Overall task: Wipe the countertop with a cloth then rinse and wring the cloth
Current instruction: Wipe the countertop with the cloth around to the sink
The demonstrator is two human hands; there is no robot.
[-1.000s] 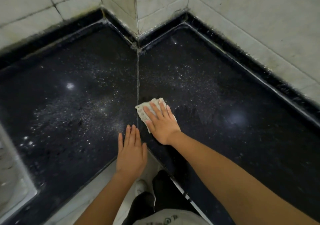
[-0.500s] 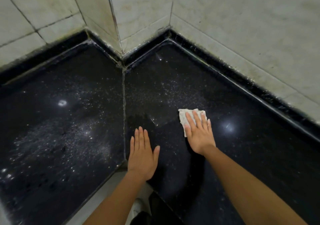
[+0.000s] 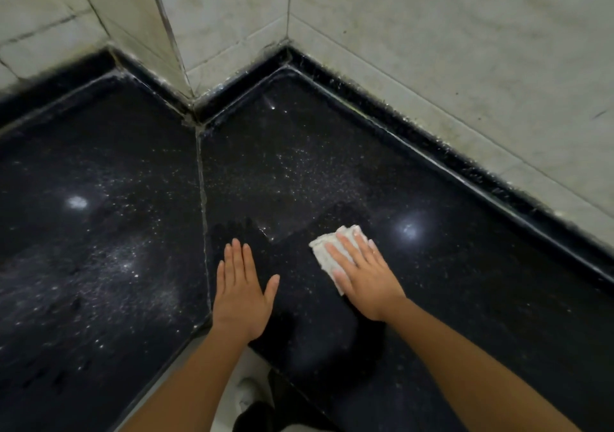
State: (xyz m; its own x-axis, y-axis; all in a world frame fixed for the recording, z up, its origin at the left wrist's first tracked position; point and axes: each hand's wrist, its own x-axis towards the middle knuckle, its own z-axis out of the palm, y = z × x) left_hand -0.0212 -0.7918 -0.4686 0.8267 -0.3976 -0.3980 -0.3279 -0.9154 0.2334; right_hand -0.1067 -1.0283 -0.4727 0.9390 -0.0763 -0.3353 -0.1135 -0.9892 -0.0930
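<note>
A black speckled stone countertop (image 3: pixel 332 172) wraps an inner corner, with a seam running from the corner toward me. My right hand (image 3: pixel 362 272) presses flat on a small folded white cloth (image 3: pixel 327 249) on the right slab; the cloth's far and left edges show past my fingers. My left hand (image 3: pixel 241 293) lies flat and empty on the counter just right of the seam, fingers together, thumb out. Pale dust covers the left slab and the far part of the right slab. A darker wiped patch lies around and between my hands.
Grey tiled walls (image 3: pixel 432 49) rise behind a raised black kerb (image 3: pixel 432 152) along the back. A wall pier (image 3: pixel 159 33) juts into the corner. The counter's front edge meets below my left wrist, with pale floor and a shoe (image 3: pixel 246 395) beneath.
My right hand slid the cloth from the seam to the right, then slightly back toward me, leaving a dark wiped streak. My left hand shifted a little right across the seam. The view tilted.
</note>
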